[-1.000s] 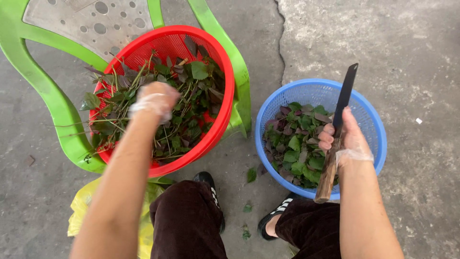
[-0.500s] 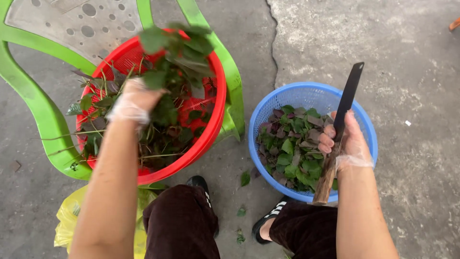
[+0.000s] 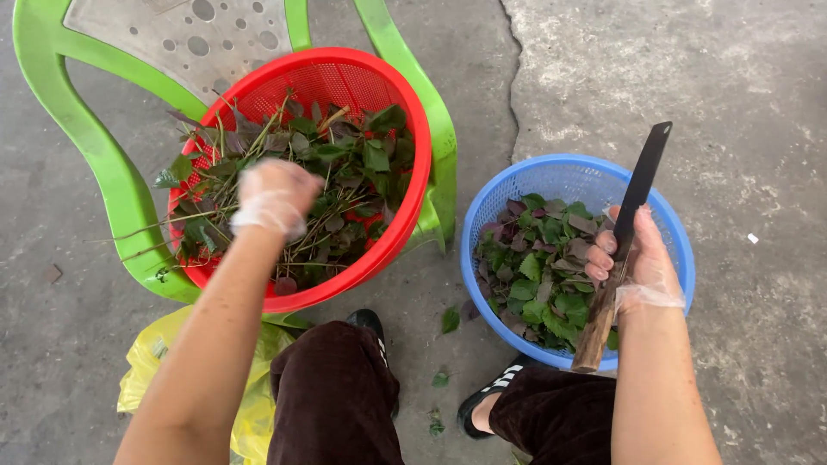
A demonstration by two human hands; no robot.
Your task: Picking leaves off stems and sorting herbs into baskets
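L hand (image 3: 274,196) back down in red basket (image 3: 413,129)

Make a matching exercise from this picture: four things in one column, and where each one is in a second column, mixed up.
Things:
1. red basket
2. knife
3. yellow bag
4. loose leaf

Places:
A. on the floor between the two baskets
B. on the seat of the green chair
C. in the right hand, over the blue basket
D. under the left forearm, beside the knee

Pairs: 1-B, 2-C, 3-D, 4-A
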